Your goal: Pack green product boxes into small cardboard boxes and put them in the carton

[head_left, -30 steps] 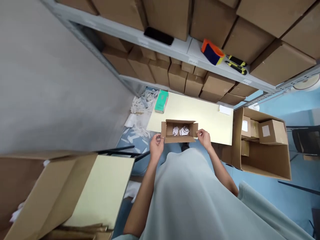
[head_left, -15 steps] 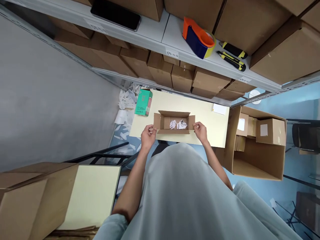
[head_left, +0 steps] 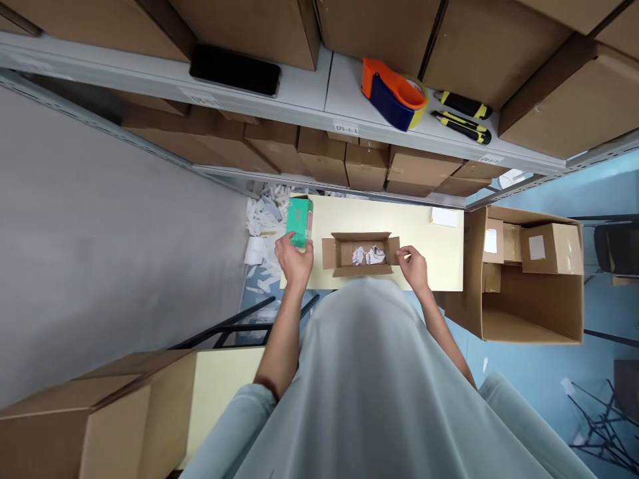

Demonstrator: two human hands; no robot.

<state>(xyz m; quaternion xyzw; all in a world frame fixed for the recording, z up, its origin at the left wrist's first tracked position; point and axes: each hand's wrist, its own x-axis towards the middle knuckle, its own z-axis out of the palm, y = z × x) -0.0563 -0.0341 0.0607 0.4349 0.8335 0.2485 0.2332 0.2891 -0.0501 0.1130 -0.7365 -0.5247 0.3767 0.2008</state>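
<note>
A small open cardboard box sits on a pale yellow table, with crumpled white paper inside. My right hand pinches the box's right end flap. My left hand is off the box and out to the left. Its thumb and fingers close round the near end of a green box lying at the table's left edge. My grey shirt hides the table's near edge.
The shelf above holds an orange and blue tape dispenser, a black phone, two yellow-black knives and brown cartons. A large open carton stands to the right. White scraps litter the floor on the left. A white card lies on the table.
My left hand let go of the box's left flap and moved left to the green box. My right hand stays on the right flap. The view has shifted a little.
</note>
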